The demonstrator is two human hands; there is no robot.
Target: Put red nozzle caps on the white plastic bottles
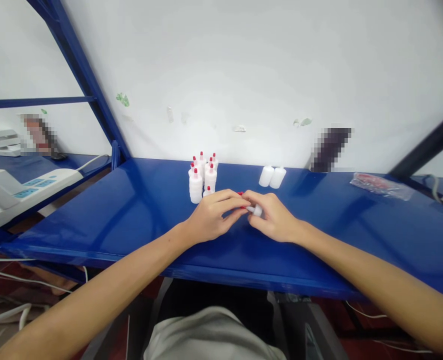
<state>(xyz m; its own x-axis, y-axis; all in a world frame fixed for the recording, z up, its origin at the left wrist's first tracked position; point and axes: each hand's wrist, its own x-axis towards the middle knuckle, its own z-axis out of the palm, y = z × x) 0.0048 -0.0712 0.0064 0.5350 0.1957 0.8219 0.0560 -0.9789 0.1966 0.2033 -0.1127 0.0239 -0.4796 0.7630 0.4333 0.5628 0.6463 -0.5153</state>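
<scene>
My right hand [276, 217] is closed around a white nozzle cap [257, 210], its narrow tip pointing left. Opposite it, the pinched fingers of my left hand [219, 215] hold a small red tip cap [244, 206] at the end of that nozzle. More red [240, 193] shows just behind my fingertips, partly hidden. Beyond my left hand stands a group of several white squeeze bottles [196, 187] with red-tipped nozzles; my hand hides part of the nearest one. Two white bottles [266, 176] without nozzles stand farther back, behind my right hand.
A clear plastic bag [381, 185] with red pieces lies at the right of the blue table [131, 225]. A blurred dark object [330, 150] leans against the wall. Blue frame posts rise at both sides. At far left is a white power strip [34, 190].
</scene>
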